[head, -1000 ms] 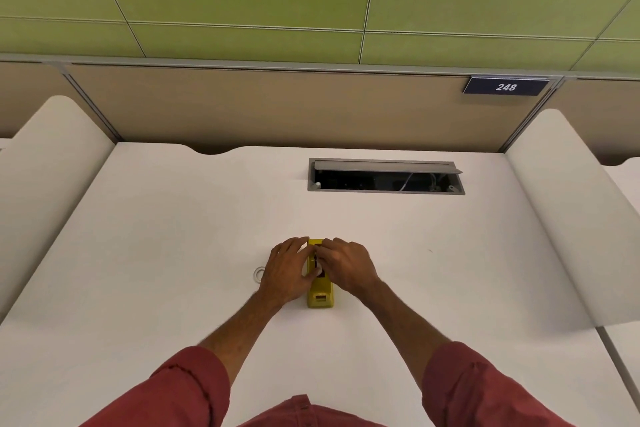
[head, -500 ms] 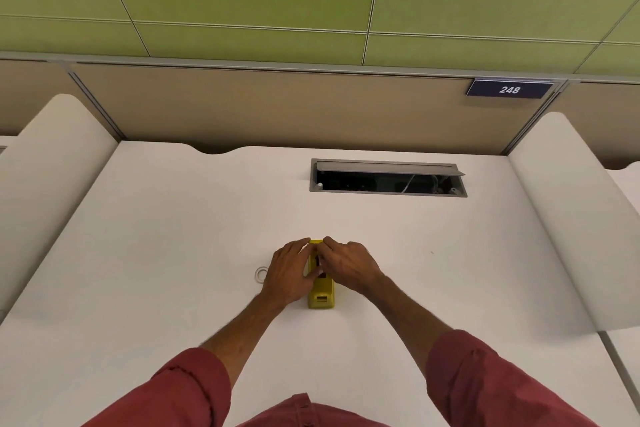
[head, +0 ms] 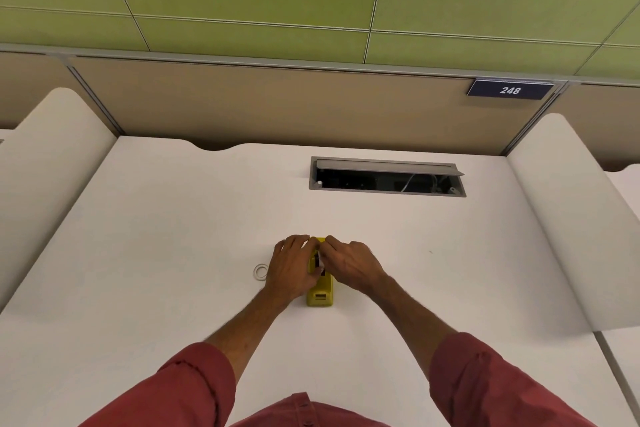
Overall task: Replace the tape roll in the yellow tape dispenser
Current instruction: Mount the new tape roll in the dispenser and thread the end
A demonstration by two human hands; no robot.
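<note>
The yellow tape dispenser [head: 320, 295] stands on the white desk [head: 173, 236], its near end pointing toward me. My left hand [head: 290, 267] clasps its left side. My right hand [head: 349, 263] reaches over from the right, its fingertips pinching something small and pale at the dispenser's dark middle slot. The fingers hide most of the dispenser's far half and whatever roll sits inside. A small white ring, apparently a tape roll or core [head: 260, 271], lies flat on the desk just left of my left hand.
A grey cable box [head: 386, 177] with its lid ajar is set into the desk behind the dispenser. White curved dividers [head: 561, 218] flank the desk on both sides. A beige partition with a sign reading 248 [head: 509, 90] closes the back.
Both hands have stayed on the dispenser; the right fingertips shifted slightly over the middle slot. The ring on the desk has not moved.
</note>
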